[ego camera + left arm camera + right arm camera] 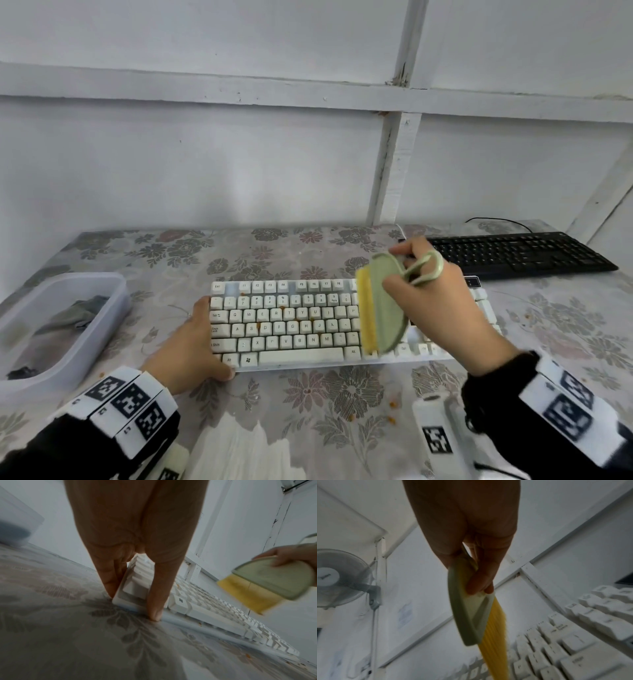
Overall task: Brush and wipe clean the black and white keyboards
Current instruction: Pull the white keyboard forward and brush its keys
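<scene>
The white keyboard (291, 325) (205, 601) (573, 635) lies across the middle of the floral table, with orange crumbs (258, 323) among its keys. My left hand (207, 339) (132, 604) braces its near left corner, straight fingers along the left edge and thumb on the front edge. My right hand (400, 270) (479, 586) grips a green brush (380, 308) (267, 580) (471, 615) just above the keyboard's right half; its yellow bristles (494, 642) point down at the keys. The black keyboard (513, 253) sits at the back right.
A translucent plastic container (113, 291) holding a grey cloth (75, 311) stands at the left. Orange crumbs (392, 404) lie on the table (308, 253) in front of the keyboard. A white wall runs close behind. A wall fan (339, 577) shows in the right wrist view.
</scene>
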The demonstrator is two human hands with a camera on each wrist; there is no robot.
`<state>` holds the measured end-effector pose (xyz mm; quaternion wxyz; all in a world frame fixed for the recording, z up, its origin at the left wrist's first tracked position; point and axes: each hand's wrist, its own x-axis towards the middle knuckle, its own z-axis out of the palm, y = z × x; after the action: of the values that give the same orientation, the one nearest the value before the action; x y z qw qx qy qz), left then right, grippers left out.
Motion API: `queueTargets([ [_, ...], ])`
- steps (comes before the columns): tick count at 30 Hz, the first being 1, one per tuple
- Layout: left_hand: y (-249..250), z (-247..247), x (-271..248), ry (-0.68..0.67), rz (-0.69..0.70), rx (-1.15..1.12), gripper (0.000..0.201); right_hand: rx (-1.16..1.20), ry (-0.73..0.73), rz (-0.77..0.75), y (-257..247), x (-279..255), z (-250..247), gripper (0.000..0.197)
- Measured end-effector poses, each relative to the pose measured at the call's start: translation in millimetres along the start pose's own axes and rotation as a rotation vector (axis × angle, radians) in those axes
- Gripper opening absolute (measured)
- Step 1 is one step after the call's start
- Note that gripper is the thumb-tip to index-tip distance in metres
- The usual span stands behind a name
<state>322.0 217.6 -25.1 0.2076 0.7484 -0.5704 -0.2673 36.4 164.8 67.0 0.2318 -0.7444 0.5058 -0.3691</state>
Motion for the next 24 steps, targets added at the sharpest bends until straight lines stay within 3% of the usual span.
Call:
queueTargets([
  [3, 1.3, -0.5, -1.0, 0.002, 0.000, -0.005, 0.103, -0.001, 0.043, -0.041, -2.4, 18.3, 13.2, 0.021],
  [14, 0.0, -0.3, 0.3, -0.007, 0.008, -0.007, 0.104, -0.042, -0.205, 0.025, 21.5, -27.8, 27.2, 0.013],
  [20, -1.8, 0.8, 1.2, -0.005, 0.018, -0.014, 0.102, 0.060, 0.009, 0.004, 1.5, 6.5, 17.8, 0.019],
  [24, -4.1, -0.2, 2.4, -0.013, 0.028, -0.036, 0.102, 0.038, -0.069, 0.020, 7.5, 4.3, 31.8, 0.018],
])
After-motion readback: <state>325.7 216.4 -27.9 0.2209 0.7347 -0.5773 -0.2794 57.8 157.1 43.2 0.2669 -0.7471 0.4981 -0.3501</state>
